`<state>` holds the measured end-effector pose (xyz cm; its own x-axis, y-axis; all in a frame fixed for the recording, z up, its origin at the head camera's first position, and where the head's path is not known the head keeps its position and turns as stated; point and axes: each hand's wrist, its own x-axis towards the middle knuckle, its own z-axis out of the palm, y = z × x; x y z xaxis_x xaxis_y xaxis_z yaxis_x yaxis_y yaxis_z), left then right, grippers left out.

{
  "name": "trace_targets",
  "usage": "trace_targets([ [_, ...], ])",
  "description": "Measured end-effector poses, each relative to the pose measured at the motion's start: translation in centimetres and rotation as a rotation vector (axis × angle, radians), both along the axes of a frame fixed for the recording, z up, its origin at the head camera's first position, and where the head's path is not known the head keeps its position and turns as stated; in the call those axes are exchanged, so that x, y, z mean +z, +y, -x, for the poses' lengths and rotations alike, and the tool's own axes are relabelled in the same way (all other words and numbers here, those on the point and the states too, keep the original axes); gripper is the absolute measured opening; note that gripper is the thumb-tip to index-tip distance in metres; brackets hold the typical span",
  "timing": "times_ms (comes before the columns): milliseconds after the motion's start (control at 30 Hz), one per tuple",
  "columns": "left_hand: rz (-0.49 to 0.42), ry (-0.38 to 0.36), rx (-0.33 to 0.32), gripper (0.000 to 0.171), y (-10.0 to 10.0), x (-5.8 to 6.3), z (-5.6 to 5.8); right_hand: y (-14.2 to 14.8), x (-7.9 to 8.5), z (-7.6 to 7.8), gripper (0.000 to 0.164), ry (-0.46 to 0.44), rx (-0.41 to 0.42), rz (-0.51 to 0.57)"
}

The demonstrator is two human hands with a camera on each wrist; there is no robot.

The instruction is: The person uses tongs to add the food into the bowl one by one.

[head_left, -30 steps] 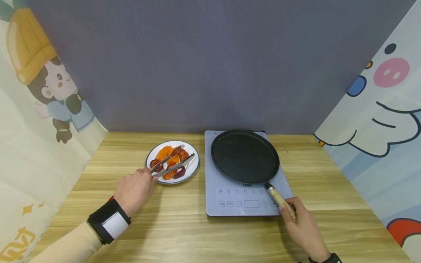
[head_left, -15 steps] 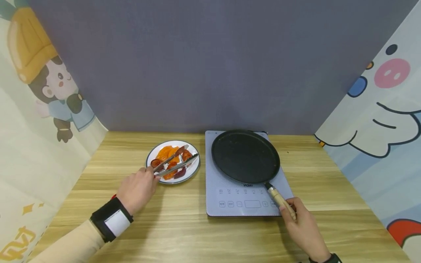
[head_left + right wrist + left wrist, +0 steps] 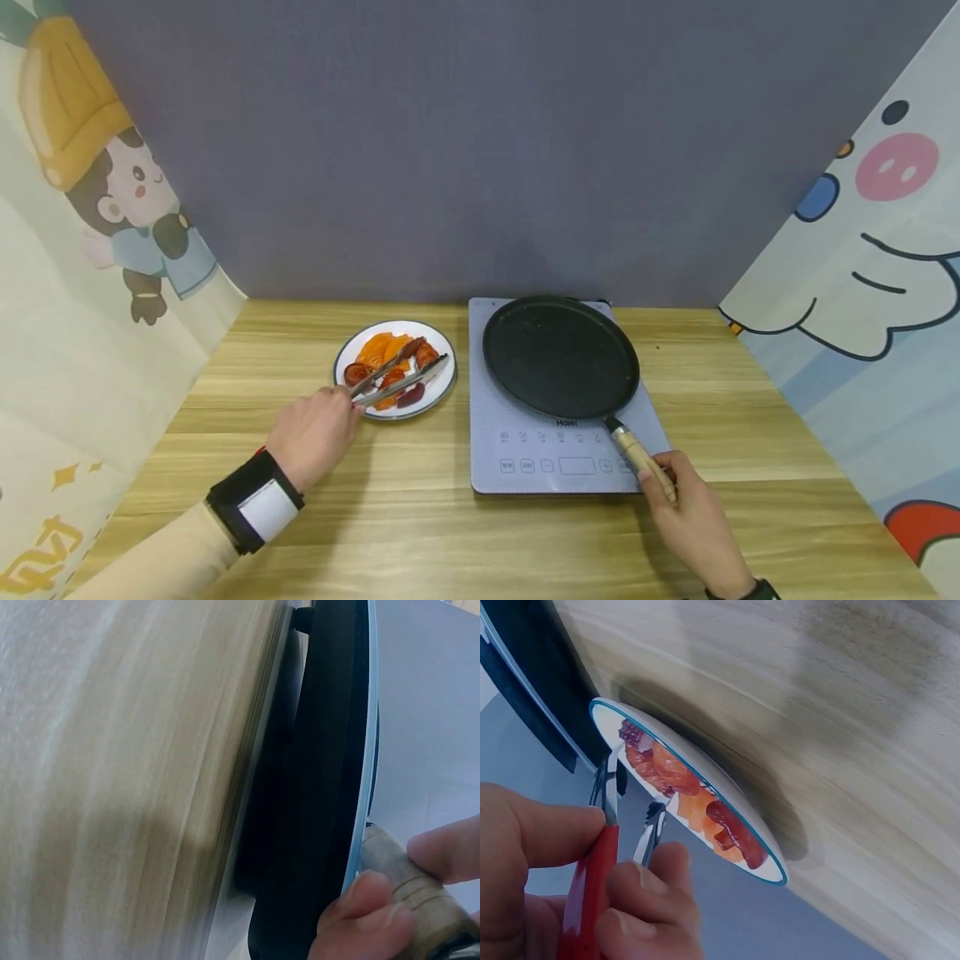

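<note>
My left hand grips a pair of metal tongs, whose red handle shows in the left wrist view. The tong arms stand apart, their tips low over a white plate with a blue rim. Orange slices and reddish-brown pieces lie on that plate; their exact kind is unclear. To the right, my right hand holds the wooden handle of a flat black pan. In the right wrist view, thumb and fingers pinch this handle.
The pan sits on a light grey induction cooker with touch controls along its front. A wood-grain table bears the cooker and the plate. A grey-blue panel rises behind, and printed cartoon sheets flank both sides.
My left hand has shifted slightly right with the tongs. During the last half second the tong tips have drawn back a little toward the left. The right hand and pan stay in place.
</note>
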<state>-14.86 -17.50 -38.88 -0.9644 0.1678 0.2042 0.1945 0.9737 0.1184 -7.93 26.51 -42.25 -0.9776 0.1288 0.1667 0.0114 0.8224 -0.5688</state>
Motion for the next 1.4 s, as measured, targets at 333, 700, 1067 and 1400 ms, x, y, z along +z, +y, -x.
trace_targets([
  [333,0.004,-0.037,0.001,0.023,0.07,-0.15,0.43,-0.04,0.00,-0.06,0.017,0.014,-0.007,-0.002],
  [700,0.023,-0.020,-0.005,0.021,0.00,-0.51,0.50,0.03,-0.08,-0.08,0.018,0.025,-0.005,-0.009],
  [1067,0.020,0.009,-0.016,0.019,-0.16,-0.84,0.40,-0.06,0.08,0.02,0.020,-0.014,-0.002,-0.005],
  [1400,-0.005,-0.006,-0.014,0.016,-0.26,-0.76,0.40,-0.06,0.21,-0.11,0.022,-0.040,0.005,0.015],
])
